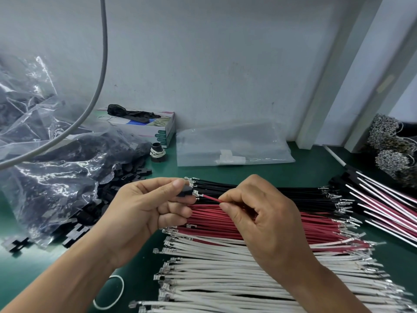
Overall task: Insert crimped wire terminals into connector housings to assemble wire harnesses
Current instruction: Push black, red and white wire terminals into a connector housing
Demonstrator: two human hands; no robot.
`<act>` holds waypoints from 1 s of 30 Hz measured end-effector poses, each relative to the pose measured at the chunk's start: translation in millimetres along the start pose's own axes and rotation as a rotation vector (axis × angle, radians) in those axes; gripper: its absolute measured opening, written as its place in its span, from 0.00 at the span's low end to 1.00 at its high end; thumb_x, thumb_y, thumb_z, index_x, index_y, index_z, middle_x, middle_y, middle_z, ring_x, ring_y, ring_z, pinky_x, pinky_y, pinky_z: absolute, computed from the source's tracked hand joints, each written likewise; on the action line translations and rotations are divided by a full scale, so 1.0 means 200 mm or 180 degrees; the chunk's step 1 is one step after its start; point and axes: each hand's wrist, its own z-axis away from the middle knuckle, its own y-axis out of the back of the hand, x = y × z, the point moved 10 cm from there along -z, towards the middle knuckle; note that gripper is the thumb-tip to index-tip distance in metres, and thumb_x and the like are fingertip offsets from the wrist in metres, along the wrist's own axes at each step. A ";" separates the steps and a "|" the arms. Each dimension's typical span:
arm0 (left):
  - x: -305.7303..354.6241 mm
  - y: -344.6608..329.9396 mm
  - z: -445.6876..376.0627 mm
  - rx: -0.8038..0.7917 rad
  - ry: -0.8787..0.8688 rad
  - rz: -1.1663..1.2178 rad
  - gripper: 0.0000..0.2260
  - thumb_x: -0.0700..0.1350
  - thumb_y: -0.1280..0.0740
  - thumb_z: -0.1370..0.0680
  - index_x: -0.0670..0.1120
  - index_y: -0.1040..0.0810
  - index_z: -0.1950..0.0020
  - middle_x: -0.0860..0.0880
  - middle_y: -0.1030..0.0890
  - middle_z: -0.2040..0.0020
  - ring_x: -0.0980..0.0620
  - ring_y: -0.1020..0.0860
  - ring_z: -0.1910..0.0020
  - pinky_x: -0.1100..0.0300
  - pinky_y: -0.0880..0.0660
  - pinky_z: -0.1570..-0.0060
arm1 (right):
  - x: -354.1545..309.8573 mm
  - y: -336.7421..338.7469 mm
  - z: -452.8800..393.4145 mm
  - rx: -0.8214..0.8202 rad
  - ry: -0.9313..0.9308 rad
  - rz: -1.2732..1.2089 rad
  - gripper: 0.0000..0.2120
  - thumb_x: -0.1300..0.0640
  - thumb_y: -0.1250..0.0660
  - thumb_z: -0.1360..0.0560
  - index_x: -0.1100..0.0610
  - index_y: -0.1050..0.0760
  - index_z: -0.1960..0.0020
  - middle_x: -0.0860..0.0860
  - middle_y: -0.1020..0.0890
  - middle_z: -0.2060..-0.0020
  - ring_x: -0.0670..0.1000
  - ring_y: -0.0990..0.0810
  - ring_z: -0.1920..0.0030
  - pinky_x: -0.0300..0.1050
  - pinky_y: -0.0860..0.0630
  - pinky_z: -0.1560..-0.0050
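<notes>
Red wire point(211, 198) is pinched by the right hand point(259, 213), terminal at the black housing point(184, 192) gripped by the left hand point(144, 208).

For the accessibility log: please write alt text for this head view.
The left hand pinches a black connector housing while the right hand pinches a red wire, its terminal at the housing. Below lie rows of black wires, red wires and white wires on a green mat.
</notes>
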 end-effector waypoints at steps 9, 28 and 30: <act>-0.01 0.00 0.01 -0.0011 0.0078 0.0018 0.32 0.56 0.13 0.45 0.38 0.13 0.50 0.34 0.14 0.55 0.47 0.15 0.67 0.60 0.18 0.68 | -0.09 0.02 0.01 0.0226 0.0585 0.0557 0.03 0.57 0.28 0.23 0.56 0.16 0.53 0.47 0.22 0.60 0.47 0.23 0.62 0.44 0.24 0.66; 0.12 -0.05 0.06 0.0116 -0.0793 -0.1303 0.14 0.44 0.21 0.37 0.47 0.11 0.51 0.39 0.13 0.62 0.46 0.15 0.67 0.61 0.18 0.65 | -0.01 -0.05 0.01 -0.0114 -0.0011 0.0297 0.05 0.50 0.31 0.23 0.49 0.18 0.53 0.40 0.24 0.59 0.42 0.24 0.58 0.39 0.25 0.60; 0.11 -0.04 0.06 0.0122 -0.0761 -0.1233 0.13 0.42 0.21 0.37 0.45 0.11 0.53 0.38 0.14 0.64 0.46 0.16 0.68 0.60 0.18 0.67 | -0.01 -0.05 0.00 -0.0124 -0.0003 0.0285 0.05 0.50 0.31 0.24 0.50 0.18 0.55 0.40 0.24 0.60 0.42 0.24 0.59 0.40 0.25 0.60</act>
